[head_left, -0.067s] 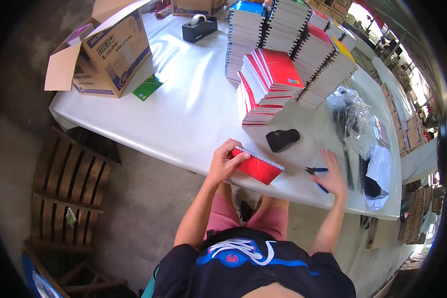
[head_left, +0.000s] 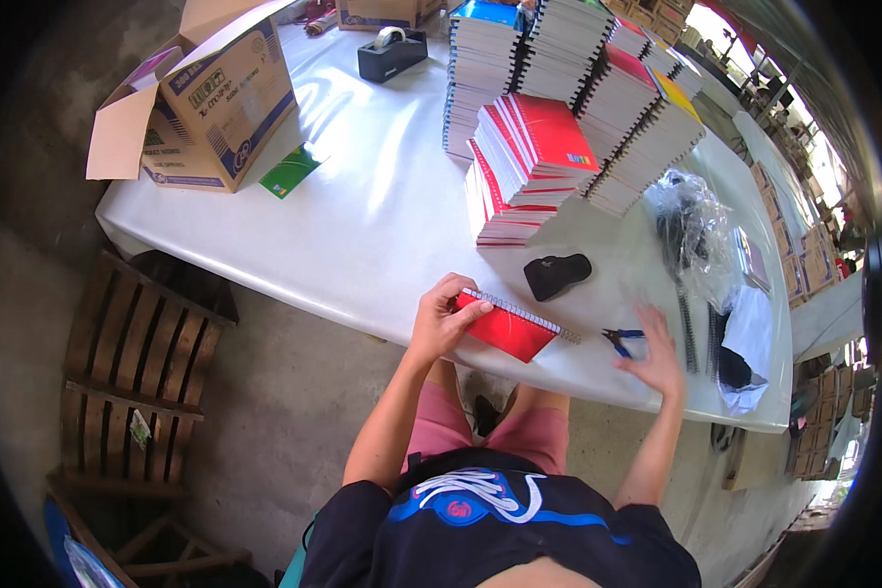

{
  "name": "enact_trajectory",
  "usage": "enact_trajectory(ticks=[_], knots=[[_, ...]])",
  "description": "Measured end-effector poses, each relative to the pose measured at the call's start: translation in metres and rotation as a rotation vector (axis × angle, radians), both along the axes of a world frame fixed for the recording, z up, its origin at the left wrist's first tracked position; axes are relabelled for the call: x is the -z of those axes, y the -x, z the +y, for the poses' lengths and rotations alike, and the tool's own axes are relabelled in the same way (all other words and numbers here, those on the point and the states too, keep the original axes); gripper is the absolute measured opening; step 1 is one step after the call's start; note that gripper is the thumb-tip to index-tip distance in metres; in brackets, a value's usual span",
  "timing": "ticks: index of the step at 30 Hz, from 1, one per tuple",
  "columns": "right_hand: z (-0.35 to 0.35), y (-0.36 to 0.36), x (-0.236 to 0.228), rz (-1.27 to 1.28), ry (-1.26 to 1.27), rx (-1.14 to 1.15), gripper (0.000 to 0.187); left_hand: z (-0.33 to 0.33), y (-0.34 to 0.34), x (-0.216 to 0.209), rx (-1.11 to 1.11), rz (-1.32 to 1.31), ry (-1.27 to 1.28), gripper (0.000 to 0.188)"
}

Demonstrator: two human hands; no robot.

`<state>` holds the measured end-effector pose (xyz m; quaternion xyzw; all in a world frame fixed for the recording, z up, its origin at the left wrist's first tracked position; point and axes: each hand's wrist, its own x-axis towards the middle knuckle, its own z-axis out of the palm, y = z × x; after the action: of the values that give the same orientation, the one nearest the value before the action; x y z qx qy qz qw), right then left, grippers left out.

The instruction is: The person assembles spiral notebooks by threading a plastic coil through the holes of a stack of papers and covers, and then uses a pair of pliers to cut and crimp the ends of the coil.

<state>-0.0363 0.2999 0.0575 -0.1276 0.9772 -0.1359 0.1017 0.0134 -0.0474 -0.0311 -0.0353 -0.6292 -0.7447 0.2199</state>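
Observation:
My left hand point(head_left: 443, 318) is closed on a red spiral notebook point(head_left: 508, 331) at the table's near edge, thumb on the cover. A pale wire coil runs along the notebook's upper edge and sticks out past its right end. Over the table to the right, my right hand point(head_left: 653, 353) has its fingers apart and holds nothing. Blue-handled cutting pliers point(head_left: 621, 340) lie right beside it, partly covered by the hand. A black, rounded object point(head_left: 557, 276) whose kind I cannot make out lies just beyond the notebook.
Red notebooks point(head_left: 529, 186) are piled beyond, before taller stacks of spiral notebooks point(head_left: 598, 108). Loose wire coils point(head_left: 689, 328) and clear plastic wrap point(head_left: 696, 225) lie right. An open carton point(head_left: 230, 113), a green card point(head_left: 290, 171) and a tape dispenser point(head_left: 393, 57) occupy the left and back.
My right hand has shifted slightly, and more of the pliers' blue handles show beside it. The wire's protruding end looks sharper. My left hand keeps hold of the notebook.

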Motion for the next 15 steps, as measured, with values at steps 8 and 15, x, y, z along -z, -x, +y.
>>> enact_trajectory(ticks=[8,15], knots=[[0.018,-0.04,0.068,0.352,0.222,0.054,0.057,0.041,-0.021,-0.031,-0.299,-0.136,-0.267,0.015],[-0.114,-0.073,-0.005,0.311,0.78,-0.17,0.051,0.039,-0.03,-0.042,-0.571,-0.018,0.243,0.017]])
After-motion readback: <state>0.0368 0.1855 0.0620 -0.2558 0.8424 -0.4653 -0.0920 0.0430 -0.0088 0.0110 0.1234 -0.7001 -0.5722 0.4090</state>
